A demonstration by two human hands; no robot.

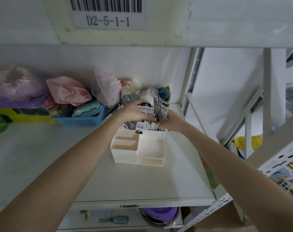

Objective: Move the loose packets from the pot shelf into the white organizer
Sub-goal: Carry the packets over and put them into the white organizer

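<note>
A white organizer point(142, 148) with several compartments stands on the white shelf point(58, 156). Its rear compartment is full of upright packets point(150, 108) with black-and-white labels. My left hand point(134, 111) grips the bundle of packets from the left and above. From the right, my right hand point(171, 122) presses against the same bundle at the organizer's back corner. The front compartments hold nothing. A purple pot point(159, 215) shows on the shelf below.
A blue basket point(82, 120) with bagged items sits to the left, beside pink and purple bags point(67, 91). Fabric scrunchies point(130, 87) lie behind the organizer. A grey metal rack upright point(273, 91) stands to the right. A barcode label point(109, 12) hangs above.
</note>
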